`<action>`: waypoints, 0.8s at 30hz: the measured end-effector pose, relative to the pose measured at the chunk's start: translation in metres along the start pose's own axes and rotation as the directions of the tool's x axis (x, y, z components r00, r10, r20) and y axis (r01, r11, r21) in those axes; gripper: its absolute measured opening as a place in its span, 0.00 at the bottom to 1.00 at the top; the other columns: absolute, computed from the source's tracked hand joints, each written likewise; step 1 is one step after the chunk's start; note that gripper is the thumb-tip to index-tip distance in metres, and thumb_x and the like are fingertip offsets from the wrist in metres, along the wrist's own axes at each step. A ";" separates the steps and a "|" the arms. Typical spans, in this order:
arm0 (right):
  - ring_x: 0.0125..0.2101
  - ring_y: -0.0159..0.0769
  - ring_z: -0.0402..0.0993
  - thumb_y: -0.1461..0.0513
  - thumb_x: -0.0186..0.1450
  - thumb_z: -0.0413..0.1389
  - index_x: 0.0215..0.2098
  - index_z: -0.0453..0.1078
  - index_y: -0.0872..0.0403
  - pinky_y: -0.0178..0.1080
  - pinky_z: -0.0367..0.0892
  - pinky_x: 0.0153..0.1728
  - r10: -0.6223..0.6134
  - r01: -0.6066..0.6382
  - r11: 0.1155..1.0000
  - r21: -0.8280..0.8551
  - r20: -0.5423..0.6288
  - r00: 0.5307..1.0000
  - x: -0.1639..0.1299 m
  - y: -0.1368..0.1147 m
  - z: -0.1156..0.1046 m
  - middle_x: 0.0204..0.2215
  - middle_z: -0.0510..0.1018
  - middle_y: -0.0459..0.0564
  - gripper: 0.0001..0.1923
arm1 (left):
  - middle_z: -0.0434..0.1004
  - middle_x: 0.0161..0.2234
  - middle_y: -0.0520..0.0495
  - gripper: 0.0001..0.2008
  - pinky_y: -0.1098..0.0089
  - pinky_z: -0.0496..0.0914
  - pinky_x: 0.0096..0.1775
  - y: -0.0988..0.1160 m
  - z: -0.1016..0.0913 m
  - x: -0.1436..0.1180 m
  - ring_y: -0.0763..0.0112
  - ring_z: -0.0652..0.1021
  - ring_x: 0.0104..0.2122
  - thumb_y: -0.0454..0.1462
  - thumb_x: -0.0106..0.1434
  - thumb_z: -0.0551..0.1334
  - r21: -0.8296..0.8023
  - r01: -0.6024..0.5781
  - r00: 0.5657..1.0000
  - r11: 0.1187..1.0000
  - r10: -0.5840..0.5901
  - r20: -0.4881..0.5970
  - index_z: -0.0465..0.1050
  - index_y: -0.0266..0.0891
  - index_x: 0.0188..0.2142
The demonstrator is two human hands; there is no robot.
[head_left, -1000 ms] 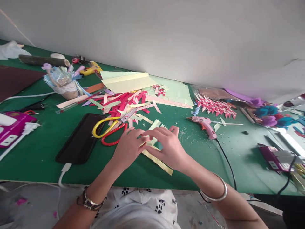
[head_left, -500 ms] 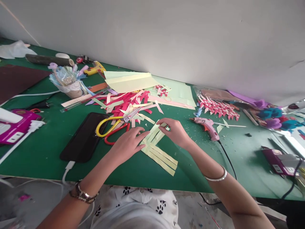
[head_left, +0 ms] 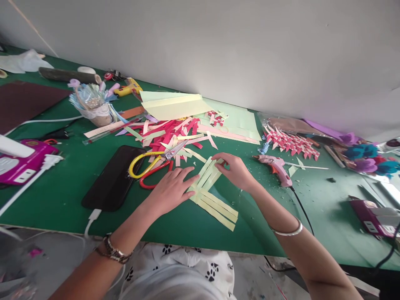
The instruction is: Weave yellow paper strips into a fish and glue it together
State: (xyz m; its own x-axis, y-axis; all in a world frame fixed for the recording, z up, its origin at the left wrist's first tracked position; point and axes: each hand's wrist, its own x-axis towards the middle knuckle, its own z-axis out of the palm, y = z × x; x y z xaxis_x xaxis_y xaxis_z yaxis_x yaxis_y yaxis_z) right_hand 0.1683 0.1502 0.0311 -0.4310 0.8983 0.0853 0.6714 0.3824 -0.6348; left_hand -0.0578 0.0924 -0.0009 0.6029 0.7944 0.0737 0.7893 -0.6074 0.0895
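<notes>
Pale yellow-green paper strips (head_left: 218, 209) lie on the table in front of me, in two groups that cross at a corner. One group points down to the right, the other up to the right. My left hand (head_left: 175, 185) rests at the crossing with fingers spread, its fingertips touching the paper. At the far ends of the upper strips, my right hand (head_left: 234, 168) has its thumb and fingers pinched on a paper strip (head_left: 206, 170); its fingertips partly hide the ends. Scissors (head_left: 150, 164) with yellow and red handles lie just beyond my left hand.
A black phone (head_left: 112, 179) on a cable lies at left. Red and pink paper strips (head_left: 168, 132) are heaped behind the scissors, near pale paper sheets (head_left: 175, 104). A pink glue gun (head_left: 276, 166) and a woven red-pink piece (head_left: 290, 141) lie at right. Purple power strips (head_left: 371, 214) flank the green table.
The whole view has shifted slightly. My left fingers are a little straighter at the crossing, and my right fingertips have shifted slightly at the strip ends.
</notes>
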 end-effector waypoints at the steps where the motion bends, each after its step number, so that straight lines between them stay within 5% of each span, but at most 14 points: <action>1: 0.28 0.31 0.68 0.64 0.61 0.49 0.39 0.68 0.52 0.34 0.63 0.28 0.010 -0.010 1.000 -0.002 0.001 1.000 0.000 0.001 -0.001 0.33 0.75 0.47 0.09 | 0.61 0.57 0.42 0.21 0.57 0.66 0.45 0.000 0.000 0.000 0.54 0.67 0.50 0.45 0.67 0.47 0.000 -0.002 1.000 1.000 0.002 -0.002 0.62 0.44 0.56; 15: 0.28 0.31 0.67 0.63 0.61 0.49 0.35 0.68 0.54 0.35 0.63 0.29 -0.022 0.023 0.998 -0.054 0.017 1.000 0.007 0.007 0.000 0.32 0.74 0.49 0.07 | 0.64 0.55 0.42 0.20 0.57 0.66 0.46 0.002 0.000 0.000 0.55 0.67 0.49 0.44 0.66 0.50 -0.021 -0.005 1.000 1.000 0.004 -0.028 0.63 0.44 0.55; 24: 0.24 0.30 0.64 0.66 0.59 0.48 0.35 0.66 0.54 0.33 0.59 0.26 0.014 -0.010 0.969 -0.249 0.012 1.000 0.014 0.013 0.011 0.27 0.71 0.46 0.08 | 0.65 0.54 0.42 0.20 0.58 0.66 0.46 0.001 0.001 -0.001 0.56 0.68 0.47 0.44 0.66 0.51 -0.034 -0.013 0.999 0.999 0.011 -0.053 0.63 0.42 0.55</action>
State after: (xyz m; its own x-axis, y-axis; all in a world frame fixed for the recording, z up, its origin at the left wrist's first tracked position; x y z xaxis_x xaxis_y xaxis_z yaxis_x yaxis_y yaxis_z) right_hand 0.1645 0.1652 0.0149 -0.4288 0.9009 0.0677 0.8046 0.4149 -0.4248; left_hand -0.0571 0.0911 -0.0014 0.6048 0.7862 0.1270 0.7771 -0.6174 0.1221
